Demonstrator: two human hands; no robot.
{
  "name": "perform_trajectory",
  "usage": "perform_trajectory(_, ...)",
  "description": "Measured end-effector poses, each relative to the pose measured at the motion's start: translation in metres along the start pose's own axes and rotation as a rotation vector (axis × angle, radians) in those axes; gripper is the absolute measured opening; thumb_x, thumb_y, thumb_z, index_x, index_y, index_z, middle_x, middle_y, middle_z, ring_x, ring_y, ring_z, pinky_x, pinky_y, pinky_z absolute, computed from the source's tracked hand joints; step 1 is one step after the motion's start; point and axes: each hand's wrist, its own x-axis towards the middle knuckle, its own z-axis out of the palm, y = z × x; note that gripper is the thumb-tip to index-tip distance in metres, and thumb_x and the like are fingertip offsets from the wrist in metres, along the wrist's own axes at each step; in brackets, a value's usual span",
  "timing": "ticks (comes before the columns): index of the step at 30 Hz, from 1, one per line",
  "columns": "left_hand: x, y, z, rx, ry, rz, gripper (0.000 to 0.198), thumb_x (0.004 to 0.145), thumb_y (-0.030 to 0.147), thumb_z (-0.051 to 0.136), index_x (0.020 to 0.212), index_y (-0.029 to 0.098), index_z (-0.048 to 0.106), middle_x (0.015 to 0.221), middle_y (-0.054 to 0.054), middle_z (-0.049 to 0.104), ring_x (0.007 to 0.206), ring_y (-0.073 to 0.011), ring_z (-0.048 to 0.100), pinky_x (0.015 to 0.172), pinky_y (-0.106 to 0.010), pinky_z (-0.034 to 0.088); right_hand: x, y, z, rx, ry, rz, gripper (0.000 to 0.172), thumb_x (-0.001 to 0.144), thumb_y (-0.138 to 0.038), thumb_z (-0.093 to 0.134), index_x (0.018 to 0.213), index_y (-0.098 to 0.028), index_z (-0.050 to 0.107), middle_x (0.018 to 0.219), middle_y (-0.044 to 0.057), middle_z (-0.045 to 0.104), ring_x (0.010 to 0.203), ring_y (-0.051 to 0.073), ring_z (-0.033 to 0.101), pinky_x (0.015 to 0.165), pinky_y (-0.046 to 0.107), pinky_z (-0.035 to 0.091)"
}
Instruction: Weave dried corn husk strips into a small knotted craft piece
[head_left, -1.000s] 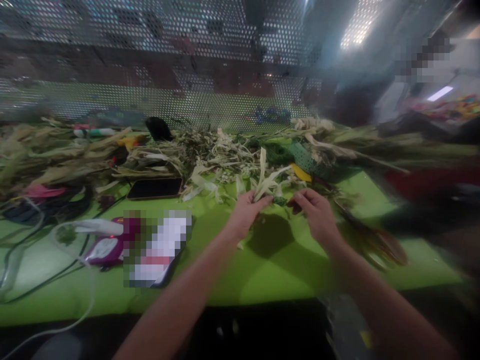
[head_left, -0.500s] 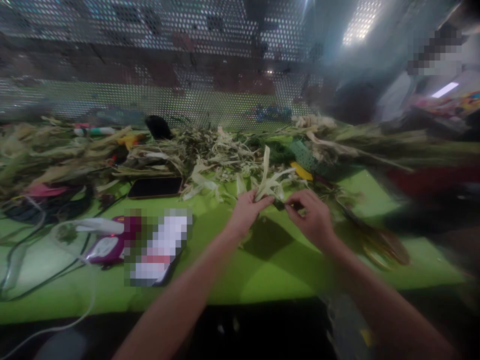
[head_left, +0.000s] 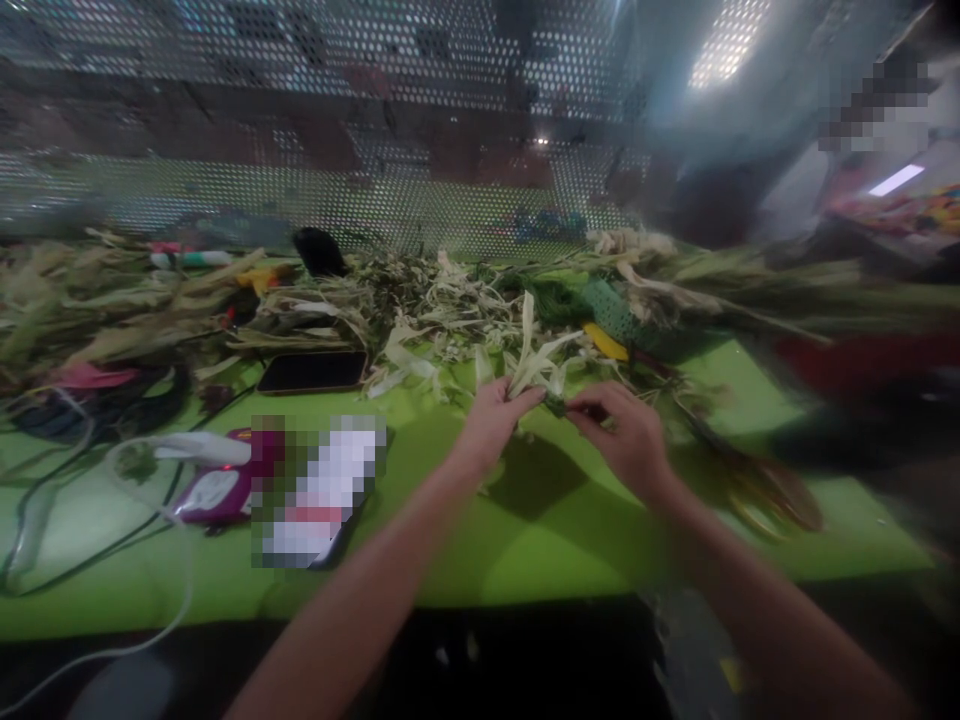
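Observation:
Above the green tabletop (head_left: 450, 560), my left hand (head_left: 489, 428) is closed on a small bundle of pale, dried leaf strips that look like corn husk (head_left: 531, 362). The strips fan upward and away from my thumb. A dark green piece (head_left: 556, 404) shows at the bundle's base, on the right side. My right hand (head_left: 628, 432) pinches at this green base with thumb and forefinger; just what lies between those fingertips is too small to make out. Loose pale strips (head_left: 416, 370) lie just beyond my left hand.
Dried leaves (head_left: 97, 310) are heaped along the back and left. Left of my arms lie a dark phone (head_left: 312, 372), a blurred-out bright-screened device (head_left: 322, 495) and a purple power strip (head_left: 217, 495) with cables. Scissors (head_left: 772, 500) rest at right. A perforated metal panel (head_left: 375, 200) stands behind.
My right fingertips have shifted slightly left, closer to the bundle's green base. The strips tilt a little differently. My left hand keeps its hold almost unmoved.

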Motion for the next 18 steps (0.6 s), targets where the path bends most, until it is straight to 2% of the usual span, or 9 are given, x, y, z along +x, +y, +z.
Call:
perform_trajectory(3, 0.0, -0.001, -0.001, 0.021, -0.006, -0.013, 0.035, 0.072, 0.047, 0.076, 0.081, 0.016, 0.063, 0.06, 0.005, 0.045, 0.048, -0.005, 0.031, 0.045, -0.022, 0.022, 0.002, -0.001, -0.001, 0.147, 0.042, 0.154, 0.006, 0.086, -0.029, 0.068, 0.084, -0.023, 0.066, 0.079, 0.002, 0.064, 0.068, 0.017, 0.057, 0.062, 0.03, 0.048)
perform_trajectory(6, 0.002, -0.004, -0.002, 0.047, 0.007, -0.029, 0.037, 0.071, 0.048, 0.076, 0.085, 0.015, 0.065, 0.064, 0.003, 0.052, 0.05, -0.0058, 0.036, 0.045, -0.02, 0.025, 0.004, 0.001, -0.003, 0.495, 0.018, 0.372, 0.015, 0.085, -0.036, 0.069, 0.085, -0.023, 0.061, 0.093, 0.003, 0.067, 0.068, 0.015, 0.057, 0.063, 0.03, 0.05)
perform_trajectory(8, 0.004, -0.006, -0.003, 0.059, 0.011, -0.034, 0.036, 0.071, 0.046, 0.076, 0.085, 0.015, 0.066, 0.065, 0.002, 0.053, 0.052, -0.0062, 0.038, 0.046, -0.02, 0.027, 0.005, 0.004, -0.005, 0.694, 0.01, 0.444, 0.02, 0.085, -0.041, 0.068, 0.086, -0.024, 0.056, 0.094, 0.003, 0.066, 0.07, 0.016, 0.06, 0.066, 0.032, 0.052)
perform_trajectory(12, 0.005, -0.003, -0.003, 0.085, -0.024, -0.032, 0.033, 0.072, 0.043, 0.075, 0.085, 0.014, 0.067, 0.066, 0.001, 0.054, 0.055, -0.0078, 0.04, 0.05, -0.021, 0.031, 0.009, 0.008, -0.018, 0.744, 0.084, 0.433, 0.024, 0.083, -0.044, 0.069, 0.087, -0.026, 0.052, 0.068, -0.002, 0.051, 0.062, 0.016, 0.055, 0.059, 0.03, 0.048)
perform_trajectory(14, 0.004, 0.001, -0.003, 0.095, -0.037, -0.026, 0.033, 0.073, 0.044, 0.074, 0.086, 0.015, 0.067, 0.066, 0.001, 0.054, 0.057, -0.0091, 0.042, 0.052, -0.021, 0.033, 0.011, 0.01, -0.028, 0.731, 0.142, 0.392, 0.024, 0.081, -0.043, 0.07, 0.086, -0.027, 0.053, 0.064, -0.003, 0.044, 0.057, 0.016, 0.05, 0.056, 0.03, 0.045)
perform_trajectory(18, -0.001, 0.007, -0.004, 0.068, -0.051, -0.006, 0.037, 0.077, 0.052, 0.068, 0.085, 0.016, 0.068, 0.063, 0.002, 0.049, 0.059, -0.0103, 0.042, 0.055, -0.021, 0.033, 0.013, 0.012, -0.048, 0.786, 0.21, 0.335, 0.02, 0.083, -0.043, 0.069, 0.086, -0.028, 0.056, 0.056, -0.005, 0.033, 0.056, 0.017, 0.046, 0.062, 0.032, 0.047)
